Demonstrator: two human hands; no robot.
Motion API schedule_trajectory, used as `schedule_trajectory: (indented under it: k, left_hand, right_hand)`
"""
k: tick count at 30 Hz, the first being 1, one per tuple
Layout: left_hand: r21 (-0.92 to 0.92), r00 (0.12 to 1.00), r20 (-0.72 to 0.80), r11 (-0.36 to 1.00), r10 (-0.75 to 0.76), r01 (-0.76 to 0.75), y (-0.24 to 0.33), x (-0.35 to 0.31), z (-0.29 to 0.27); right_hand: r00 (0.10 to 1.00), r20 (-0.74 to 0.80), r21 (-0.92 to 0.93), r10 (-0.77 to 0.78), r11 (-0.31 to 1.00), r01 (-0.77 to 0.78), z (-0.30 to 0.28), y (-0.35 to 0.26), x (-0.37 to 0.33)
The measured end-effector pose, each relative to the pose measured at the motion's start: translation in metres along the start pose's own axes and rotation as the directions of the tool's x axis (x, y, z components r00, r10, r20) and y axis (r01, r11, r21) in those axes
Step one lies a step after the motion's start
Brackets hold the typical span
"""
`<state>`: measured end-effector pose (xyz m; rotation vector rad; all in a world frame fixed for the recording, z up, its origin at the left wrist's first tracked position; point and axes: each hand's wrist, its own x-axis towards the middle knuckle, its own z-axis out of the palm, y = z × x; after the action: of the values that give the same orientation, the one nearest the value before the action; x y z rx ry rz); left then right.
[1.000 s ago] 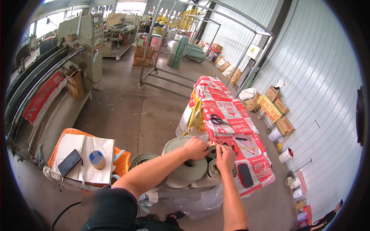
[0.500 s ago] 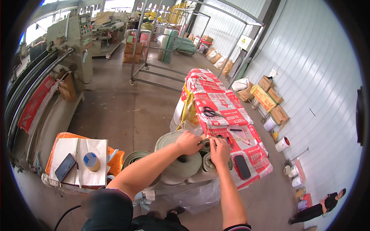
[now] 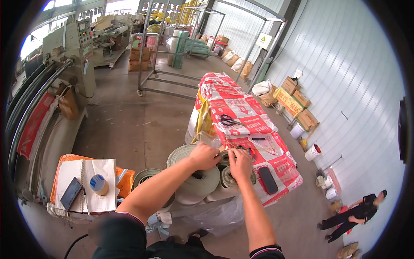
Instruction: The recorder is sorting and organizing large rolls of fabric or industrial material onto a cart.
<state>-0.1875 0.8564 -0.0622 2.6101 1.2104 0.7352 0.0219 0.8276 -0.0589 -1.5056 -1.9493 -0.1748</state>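
Several upright rolls of pale green sheet (image 3: 199,180) stand in front of me, some thick and some narrow. My left hand (image 3: 205,156) is curled closed at the far edge of the thick rolls. Close to its right, my right hand (image 3: 240,164) has its fingers pinched together over a narrow roll (image 3: 228,177). A thin yellowish strand seems to run near the fingertips; what either hand holds is too small to make out. Black-handled scissors (image 3: 228,121) and a dark phone (image 3: 268,180) lie on the red-and-white printed wrapping (image 3: 241,105) beyond and right of my hands.
At left, an open notebook (image 3: 105,166) carries a roll of tape (image 3: 99,184) and another phone (image 3: 71,194). A machine with rollers (image 3: 64,69) stands farther left, a metal frame rack (image 3: 172,93) ahead. Boxes (image 3: 291,101) and buckets line the right wall, where another person (image 3: 358,216) walks.
Both hands stay close together over the rolls, fingers still curled. My view has shifted slightly, so the surroundings sit farther left. The person at right has moved, with legs now apart.
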Motion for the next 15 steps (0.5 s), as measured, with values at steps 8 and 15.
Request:
schedule_trajectory:
  k: [8,15]
  left_hand:
    - [0.038,0.999,0.034,0.999,-0.002,0.001,0.0007,0.0017,-0.0027]
    - [0.035,1.0,0.026,0.999,-0.005,0.004,-0.0004,-0.0011,-0.0017]
  right_hand:
    - [1.0,-0.002,-0.016,0.009,1.0,-0.009,-0.0014,-0.0018,-0.0003]
    - [1.0,-0.005,-0.016,0.005,1.0,-0.005,-0.0014,-0.0043,-0.0009]
